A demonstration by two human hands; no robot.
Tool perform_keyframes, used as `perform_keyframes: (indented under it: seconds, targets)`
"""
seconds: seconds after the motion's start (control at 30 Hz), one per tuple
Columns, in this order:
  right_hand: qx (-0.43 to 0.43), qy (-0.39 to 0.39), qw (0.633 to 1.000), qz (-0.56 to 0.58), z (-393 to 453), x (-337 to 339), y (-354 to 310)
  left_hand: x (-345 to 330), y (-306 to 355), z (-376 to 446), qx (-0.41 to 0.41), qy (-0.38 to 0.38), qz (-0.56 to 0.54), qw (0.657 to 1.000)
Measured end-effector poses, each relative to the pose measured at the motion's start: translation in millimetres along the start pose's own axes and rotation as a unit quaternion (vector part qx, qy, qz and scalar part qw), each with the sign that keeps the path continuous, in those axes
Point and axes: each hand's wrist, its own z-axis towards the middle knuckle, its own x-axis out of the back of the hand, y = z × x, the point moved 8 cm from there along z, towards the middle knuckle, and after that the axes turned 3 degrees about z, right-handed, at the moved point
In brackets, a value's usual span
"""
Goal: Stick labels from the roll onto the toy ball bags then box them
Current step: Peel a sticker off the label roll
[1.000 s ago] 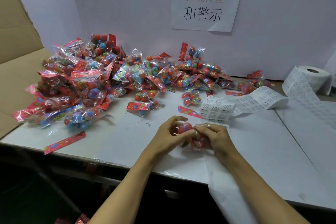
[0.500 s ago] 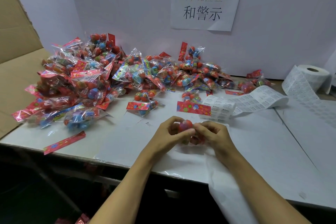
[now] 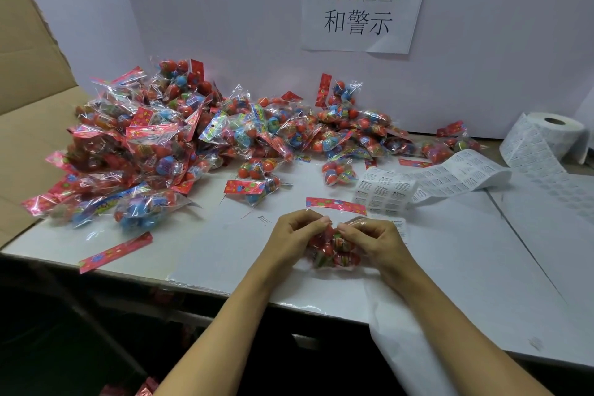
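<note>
Nearest you, both forearms reach in over the front edge of the white table (image 3: pixel 482 267). Your left hand (image 3: pixel 294 239) and right hand (image 3: pixel 376 243) meet over one toy ball bag (image 3: pixel 332 252), fingers curled, each pinching the clear plastic near its top while the balls rest on the table between your palms. The bag's red header strip (image 3: pixel 336 205) lies flat just beyond your fingertips. A loose red header card (image 3: pixel 115 252) sits near the table's front left edge. Just past your right hand, the label strip (image 3: pixel 427 182) trails unrolled across the table, its free end folded over near the bag, running back to the label roll (image 3: pixel 556 135) standing at the far right. Further back and to the left, the pile of toy ball bags (image 3: pixel 180 145) spreads along the white backboard, beside a cardboard box (image 3: pixel 29 125) at the left. On the backboard hangs a paper sign (image 3: pixel 363 3) with Chinese characters.
</note>
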Motion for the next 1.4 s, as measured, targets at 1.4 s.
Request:
perform_keyframes:
  seconds: [1.4]
  targets:
    - [0.019, 0.003, 0.998, 0.056, 4, 6, 1, 11, -1, 0, 0.015, 0.071, -0.026, 0.997]
